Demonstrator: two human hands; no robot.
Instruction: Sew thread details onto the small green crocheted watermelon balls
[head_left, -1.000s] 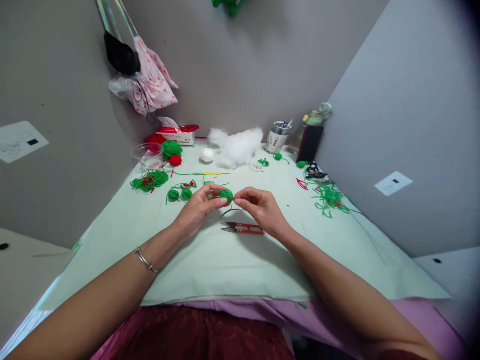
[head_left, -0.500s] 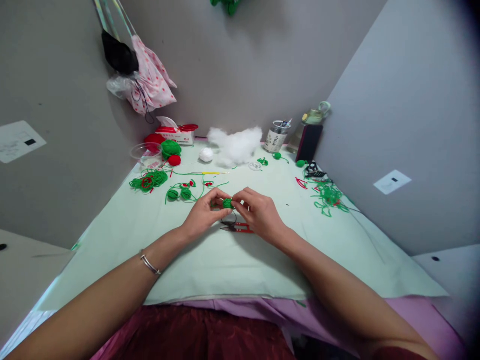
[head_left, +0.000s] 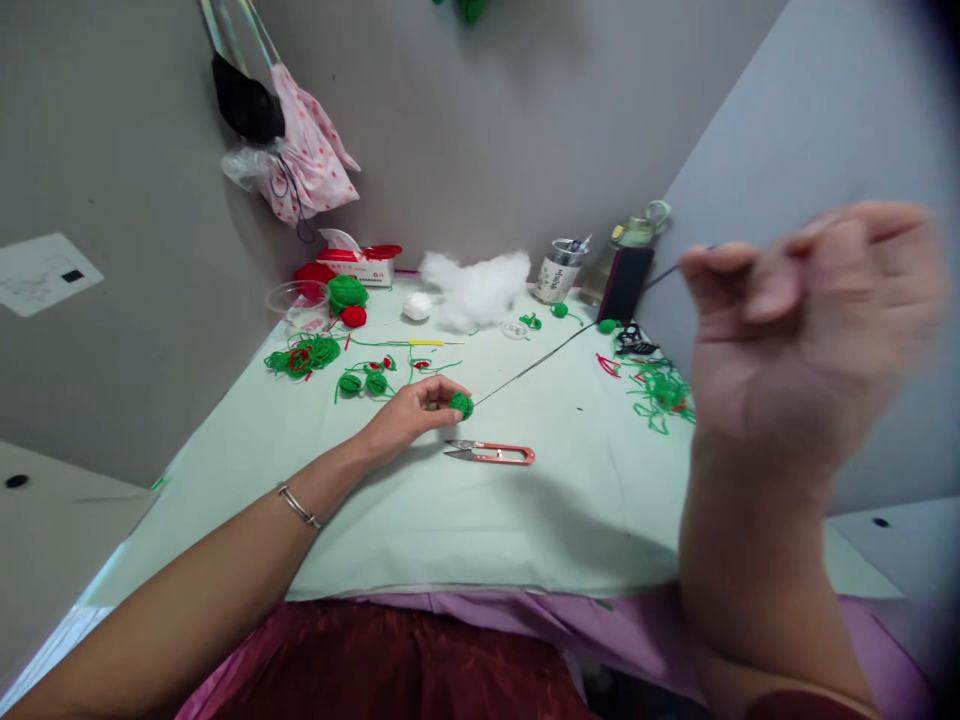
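Between the fingertips of my left hand (head_left: 411, 412) is a small green crocheted ball (head_left: 461, 404), held over the middle of the table. A dark thread (head_left: 540, 360) runs taut from the ball up to the right, passing in front of the phone. Its other end meets the pinched fingers of my right hand (head_left: 802, 320), which is raised high at the right and blurred. Whether a needle is in those fingers cannot be made out. Red-handled thread snips (head_left: 491, 453) lie on the cloth just below the ball.
White stuffing (head_left: 476, 290), a pen tin (head_left: 556, 270), a bottle (head_left: 630, 235) and an upright dark phone (head_left: 627, 285) stand at the back. Green yarn scraps (head_left: 660, 392) lie right. Green yarn (head_left: 304, 355), small green balls (head_left: 375, 383) and a yellow-handled hook (head_left: 426, 343) are left.
My right hand has moved away from the ball, up and to the right, drawing the dark thread out long and straight. The snips are now fully uncovered. My left hand still holds the ball.
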